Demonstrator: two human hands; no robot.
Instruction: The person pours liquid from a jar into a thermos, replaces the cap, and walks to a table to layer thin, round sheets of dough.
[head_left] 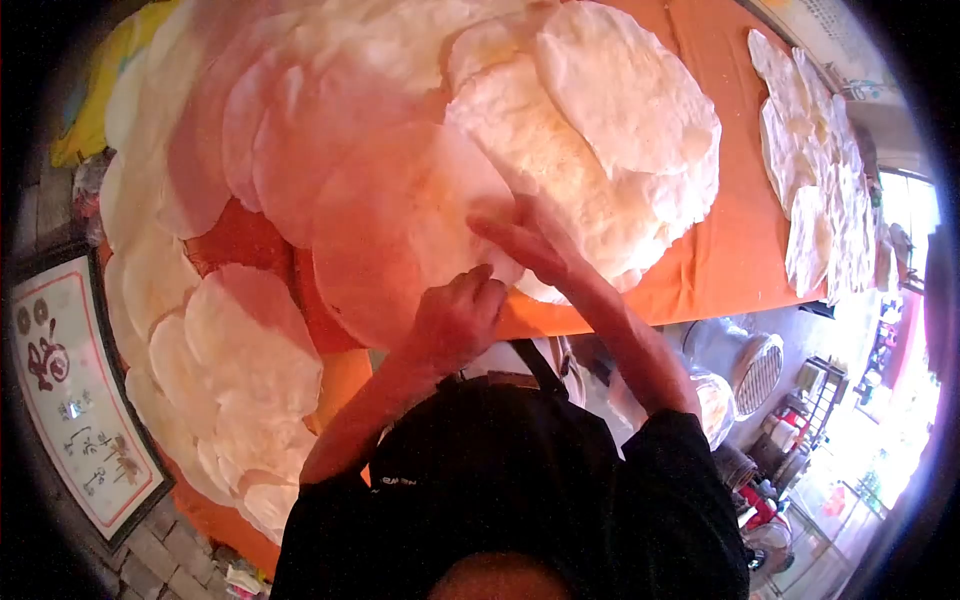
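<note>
A thin, round dough sheet (395,240) lies before me on the orange-covered table, overlapping others at the left. At its near right edge, my left hand (462,315) is closed, its fingertips pinching the rim. My right hand (525,240) reaches across from the right with fingers stretched out, over the right part of the same sheet. Just beyond it lies a heap of pale dough sheets (590,130), stacked with uneven edges. How firmly the left fingers grip the rim is hard to see.
Overlapping dough sheets (245,350) run along the table's left side. Another row of sheets (820,170) lies at the far right on the orange cloth (720,230). A framed sign with writing (85,400) stands at the left. Below the table's right edge is a round slatted object (757,375).
</note>
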